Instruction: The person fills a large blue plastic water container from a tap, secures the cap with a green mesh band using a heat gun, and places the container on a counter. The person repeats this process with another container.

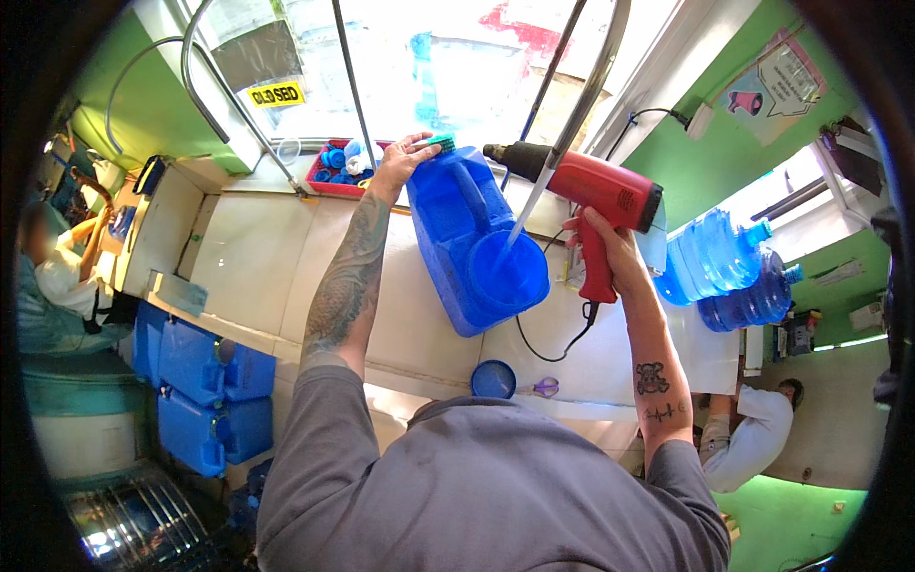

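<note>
A blue plastic water jug (pixel 457 214) stands on the white tiled counter, its wide round mouth uncovered. My left hand (pixel 400 164) holds a small green cap (pixel 442 144) at the jug's far top corner between thumb and fingers. In my right hand (pixel 607 247) is a red heat gun (pixel 597 189), gripped by its handle. Its dark nozzle points left towards the green cap, a short way off. A curved metal filling pipe (pixel 590 86) comes down over the wide mouth, and a pale streak, perhaps water, runs from its end into the jug.
A blue lid (pixel 493 379) and purple-handled scissors (pixel 546 387) lie near the counter's front edge. The gun's black cord (pixel 554 356) loops beside the jug. Behind sits a red tray (pixel 336 186) of caps. Large water bottles (pixel 715 257) stand right; blue jugs (pixel 189 372) are stacked left. Two people are nearby.
</note>
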Demonstrator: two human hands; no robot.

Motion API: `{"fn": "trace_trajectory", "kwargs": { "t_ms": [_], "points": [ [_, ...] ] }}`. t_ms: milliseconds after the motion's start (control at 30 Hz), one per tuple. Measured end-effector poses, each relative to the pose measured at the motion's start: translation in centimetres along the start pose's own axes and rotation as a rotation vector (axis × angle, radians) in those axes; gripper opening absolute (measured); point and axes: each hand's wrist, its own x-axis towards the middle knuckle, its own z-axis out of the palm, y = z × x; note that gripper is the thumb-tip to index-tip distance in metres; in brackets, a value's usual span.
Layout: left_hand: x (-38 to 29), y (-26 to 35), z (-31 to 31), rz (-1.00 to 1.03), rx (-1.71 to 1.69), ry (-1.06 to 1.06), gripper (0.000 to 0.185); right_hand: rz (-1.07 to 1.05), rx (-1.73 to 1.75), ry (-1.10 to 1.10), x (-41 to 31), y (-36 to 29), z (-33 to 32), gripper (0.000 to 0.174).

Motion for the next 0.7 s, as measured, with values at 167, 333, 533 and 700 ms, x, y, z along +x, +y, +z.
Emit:
{"fn": "trace_trajectory", "kwargs": {
  "t_ms": [167,333,533,700],
  "points": [
    [-0.1,0.3,0.0,-0.016,0.024,-0.014,0.058,-0.003,0.004,-0.045,0.9,-0.2,1.1,0.044],
    [0.4,-0.1,-0.3,0.012,0.051,0.029,0.058,0.007,-0.007,-0.04,0.9,-0.5,1.3,0.044],
    [0.7,0.4,-1.6,0.023,0.089,0.063,0.059,-0.008,-0.003,-0.047,0.8,-0.4,0.9,0.044],
    [0.9,0.6,-1.2,0.068,0.126,0.069,0.063,0.001,-0.015,-0.031,0.8,-0.3,0.8,0.04]
  ]
}}
